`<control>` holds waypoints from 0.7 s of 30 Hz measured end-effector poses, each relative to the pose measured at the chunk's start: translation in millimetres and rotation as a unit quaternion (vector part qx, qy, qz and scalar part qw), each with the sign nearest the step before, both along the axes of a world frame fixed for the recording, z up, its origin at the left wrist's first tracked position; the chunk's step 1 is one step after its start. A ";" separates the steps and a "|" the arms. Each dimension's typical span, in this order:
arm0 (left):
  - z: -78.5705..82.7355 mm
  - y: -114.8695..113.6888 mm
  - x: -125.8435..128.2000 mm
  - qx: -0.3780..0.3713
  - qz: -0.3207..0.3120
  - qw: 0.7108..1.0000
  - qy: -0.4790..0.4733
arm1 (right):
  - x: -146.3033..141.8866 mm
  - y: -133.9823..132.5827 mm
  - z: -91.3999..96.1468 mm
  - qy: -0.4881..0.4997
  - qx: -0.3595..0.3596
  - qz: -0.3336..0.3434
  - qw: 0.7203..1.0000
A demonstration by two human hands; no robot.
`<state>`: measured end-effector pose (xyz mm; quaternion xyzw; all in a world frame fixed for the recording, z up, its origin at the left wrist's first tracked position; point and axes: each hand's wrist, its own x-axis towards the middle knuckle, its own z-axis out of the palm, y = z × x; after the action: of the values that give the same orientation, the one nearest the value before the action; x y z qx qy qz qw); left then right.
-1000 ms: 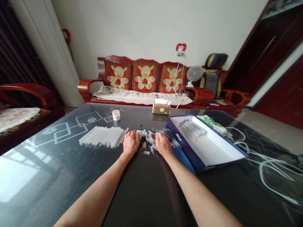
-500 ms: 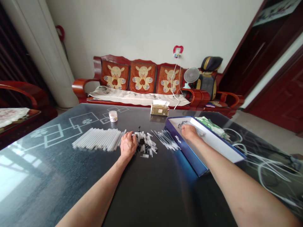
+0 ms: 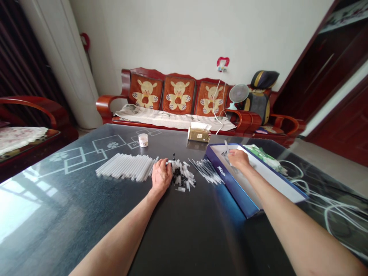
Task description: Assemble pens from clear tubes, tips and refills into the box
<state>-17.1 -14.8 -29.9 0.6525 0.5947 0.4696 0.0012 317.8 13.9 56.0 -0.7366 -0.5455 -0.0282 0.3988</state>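
Away from the pile of small pieces (image 3: 182,176) since a second earlier, right hand (image 3: 237,158) had reached the one blue box (image 3: 230,184). Left hand (image 3: 161,176) lay curled on that pile, its grip hidden. Right hand pinched one thin clear stick (image 3: 226,146) over the box, long axis pointing up and away. One jar (image 3: 143,140) stood beyond.

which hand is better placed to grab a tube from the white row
Left, probably. The left hand rests at the pile of small parts, right beside the end of the white tube row. The right hand is in the blue box, on the pile's far side.
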 end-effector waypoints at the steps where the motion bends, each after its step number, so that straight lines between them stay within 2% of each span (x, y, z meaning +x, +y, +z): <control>1: 0.0 -0.8 0.0 0.018 -0.006 1.000 0.001 | -12.3 -3.2 9.9 0.038 -0.001 0.017 0.999; 2: 0.6 -2.0 0.1 0.036 -0.014 0.999 0.005 | -27.3 -7.9 18.6 0.154 -0.002 0.053 0.987; 3: 2.0 -3.6 0.3 0.054 -0.023 0.998 0.010 | -44.2 -13.8 25.6 0.276 -0.011 0.111 0.955; 5: 6.8 -7.9 1.2 0.080 -0.039 0.996 0.023 | -80.5 -28.2 32.2 0.433 -0.038 0.218 0.874; 7: 13.7 -13.6 3.0 0.093 -0.059 0.994 0.028 | -114.4 -43.1 27.6 0.502 -0.058 0.285 0.814; 10: 23.9 -23.2 6.5 0.086 -0.110 0.990 0.012 | -152.4 -60.3 3.6 0.572 -0.059 0.312 0.756; 13: 28.9 -30.2 9.0 0.054 -0.189 0.980 0.021 | -174.0 -68.7 -26.5 0.610 -0.030 0.305 0.731; 16: 27.6 -31.9 10.1 0.037 -0.263 0.961 0.083 | -183.2 -71.7 -46.1 0.634 -0.005 0.300 0.713; 21: 21.3 -28.3 12.9 0.040 -0.256 0.958 0.125 | -184.9 -73.5 -52.2 0.650 0.009 0.315 0.692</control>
<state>-4.2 -43.2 -8.5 0.8357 0.3844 0.3916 0.0212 132.9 -59.7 3.8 -0.3523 -0.3503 0.5798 0.6458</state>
